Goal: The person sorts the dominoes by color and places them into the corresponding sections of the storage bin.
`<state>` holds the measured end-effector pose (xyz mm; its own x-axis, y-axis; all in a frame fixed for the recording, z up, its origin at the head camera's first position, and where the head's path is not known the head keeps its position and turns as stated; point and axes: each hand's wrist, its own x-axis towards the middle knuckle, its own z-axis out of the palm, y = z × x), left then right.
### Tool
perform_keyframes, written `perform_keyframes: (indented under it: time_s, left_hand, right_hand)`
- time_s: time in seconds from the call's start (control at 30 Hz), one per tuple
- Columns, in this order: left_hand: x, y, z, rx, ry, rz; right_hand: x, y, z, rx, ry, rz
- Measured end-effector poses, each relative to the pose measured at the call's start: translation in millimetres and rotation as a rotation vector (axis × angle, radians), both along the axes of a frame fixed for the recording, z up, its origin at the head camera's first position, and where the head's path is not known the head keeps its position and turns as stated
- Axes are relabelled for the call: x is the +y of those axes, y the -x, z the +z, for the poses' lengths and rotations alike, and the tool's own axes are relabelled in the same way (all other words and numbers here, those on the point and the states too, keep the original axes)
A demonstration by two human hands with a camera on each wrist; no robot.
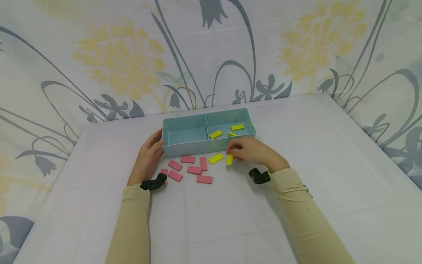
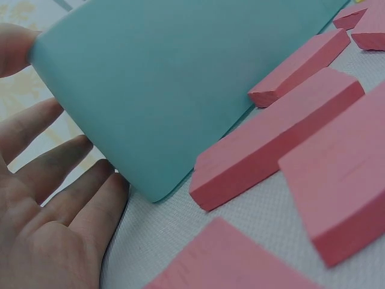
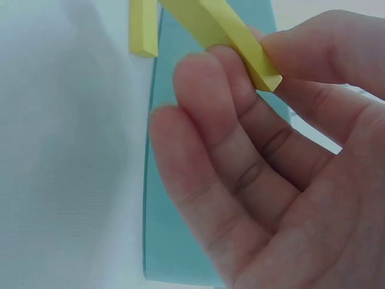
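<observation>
Over a white cloth, a person's right hand pinches 1 bright yellow rectangular block between thumb and fingertips; its other fingers are loosely bent. The block juts out beyond the fingertips, tilted, just in front of a pale teal, plastic-looking box with 2 compartments. The left hand rests against the box's left end, fingers extended and apart, thumb at the front corner.

3 yellow blocks lie in the right compartment; the left shows none. 1 loose yellow block lies on the cloth near the pinched one. Flat pink rectangular blocks lie scattered before the box, 1 partly hidden by the right hand.

The step in hand seems to be moving yellow blocks singly; putting this 1 in would call for lifting it above the front wall.
</observation>
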<state>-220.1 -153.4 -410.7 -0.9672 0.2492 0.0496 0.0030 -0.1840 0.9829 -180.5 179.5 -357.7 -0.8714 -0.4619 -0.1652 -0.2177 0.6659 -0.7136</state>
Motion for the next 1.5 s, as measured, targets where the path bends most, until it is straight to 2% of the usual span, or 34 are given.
perform_keyframes:
  time_s: [0.23,0.57,0.73,1.0,1.37,1.5]
  left_hand:
    - [0.4,-0.5,0.2,0.007,-0.008,-0.004]
    - [0.4,-0.3,0.4,0.009,-0.019,-0.001]
    - [0.3,-0.3,0.1,0.012,-0.026,-0.006]
    - [0.2,-0.6,0.3,0.013,-0.02,-0.008]
    - [0.5,-0.6,1.0,0.009,-0.009,0.0]
    - [0.7,-0.6,0.4,0.011,-0.009,-0.001]
  right_hand:
    - [3,0.1,2.5,-0.018,0.046,-0.035]
    - [9,0.6,5.9,0.003,0.091,-0.093]
    - [11,0.7,7.0,0.024,0.145,-0.098]
    - [13,1.7,9.2,-0.007,0.232,-0.124]
    - [17,1.8,11.2,0.026,0.357,-0.183]
    - [19,2.2,10.0,0.071,0.382,-0.205]
